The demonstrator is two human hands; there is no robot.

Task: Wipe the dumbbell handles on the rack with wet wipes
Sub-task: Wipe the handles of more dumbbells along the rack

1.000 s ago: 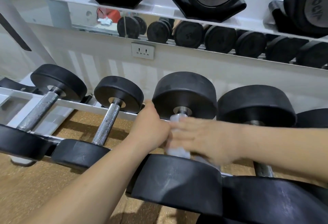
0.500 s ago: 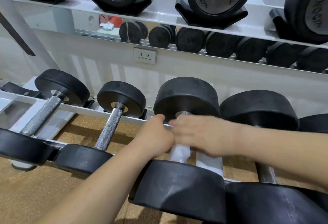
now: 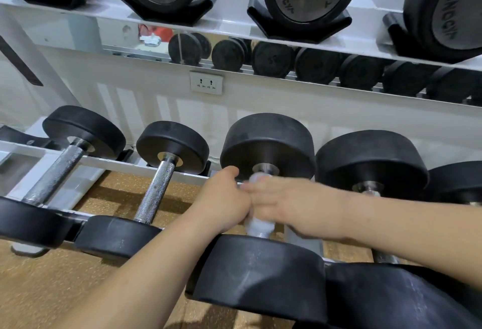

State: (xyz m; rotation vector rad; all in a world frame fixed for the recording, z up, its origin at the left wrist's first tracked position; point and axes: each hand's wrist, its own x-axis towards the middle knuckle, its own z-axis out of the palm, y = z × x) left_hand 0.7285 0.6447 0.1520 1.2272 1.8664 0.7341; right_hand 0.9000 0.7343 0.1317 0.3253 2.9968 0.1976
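Note:
Black dumbbells with knurled steel handles lie side by side on the white rack [image 3: 109, 165]. Both my hands are on the third dumbbell [image 3: 268, 143] from the left. A white wet wipe [image 3: 258, 225] is wrapped around its handle. My left hand [image 3: 221, 203] grips the wipe and handle from the left side. My right hand [image 3: 292, 203] lies over the wipe from the right, fingers pressed on it and blurred. Most of the handle is hidden under the hands. Two bare handles [image 3: 156, 190] show to the left.
An upper shelf [image 3: 234, 28] holds larger dumbbells on black cradles. A mirror strip behind reflects more weights. A wall socket [image 3: 206, 83] sits on the white wall. Brown cork floor [image 3: 31, 289] shows below the rack. Another dumbbell [image 3: 370, 159] lies close on the right.
My right hand has slid along the wrapped handle toward the far end, then back a little. The left hand keeps its grip. The view has dropped slightly.

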